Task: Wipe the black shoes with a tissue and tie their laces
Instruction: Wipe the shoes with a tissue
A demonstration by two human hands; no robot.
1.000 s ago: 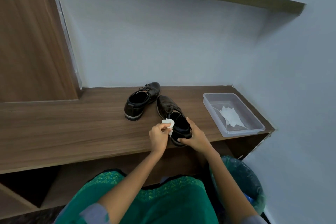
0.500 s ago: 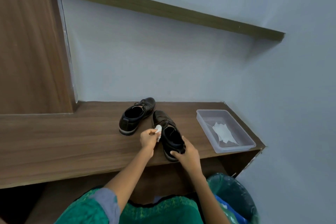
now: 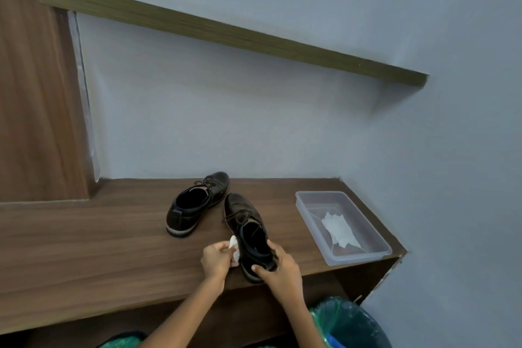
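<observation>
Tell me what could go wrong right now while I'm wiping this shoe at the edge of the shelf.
1. The near shoe has its heel at the shelf's front edge; a firm wipe might push it off toward the bin below.
2. The tissue in the left hand is a small wad, so it may tear or smear.
3. The loose laces could snag as the right hand grips the heel.
</observation>
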